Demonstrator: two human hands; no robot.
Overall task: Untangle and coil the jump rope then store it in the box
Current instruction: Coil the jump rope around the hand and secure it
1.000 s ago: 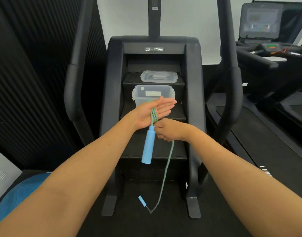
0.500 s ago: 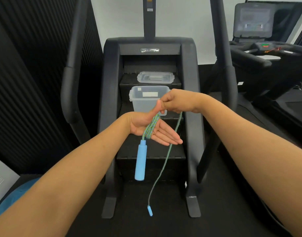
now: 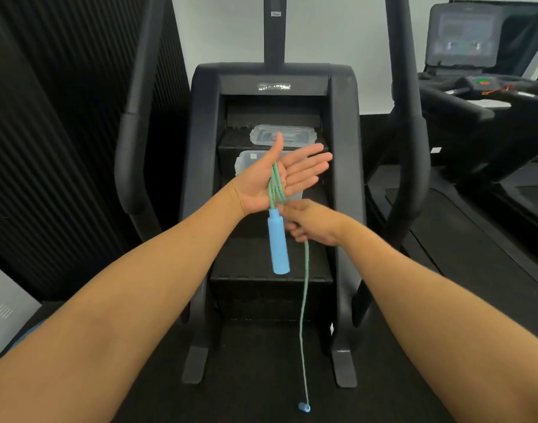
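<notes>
The left hand [image 3: 287, 178] is held flat and palm-up at chest height, fingers straight and spread, with a few turns of the green-and-blue jump rope [image 3: 275, 187] laid across the palm between thumb and forefinger. The right hand [image 3: 315, 224] is placed just below and touching it, knuckles to the camera, fingers curled around the rope where the next turn would be fed. 1 blue handle [image 3: 279, 243] is left dangling from the heel of the left palm. From under the right fist a long single strand is seen dropping straight to the dark floor, where the small blue end piece [image 3: 304, 408] lies. The rope appears untangled and the coiling is judged barely begun, with most of the length unwound and storage not yet started. Behind the 2 hands the clear box [image 3: 242, 162] is set open on a step of the stair climber [image 3: 200, 123], partly hidden by the left hand, with its lid [image 3: 284, 134] resting on the step above. A treadmill [image 3: 475, 96] is visible to the right.
</notes>
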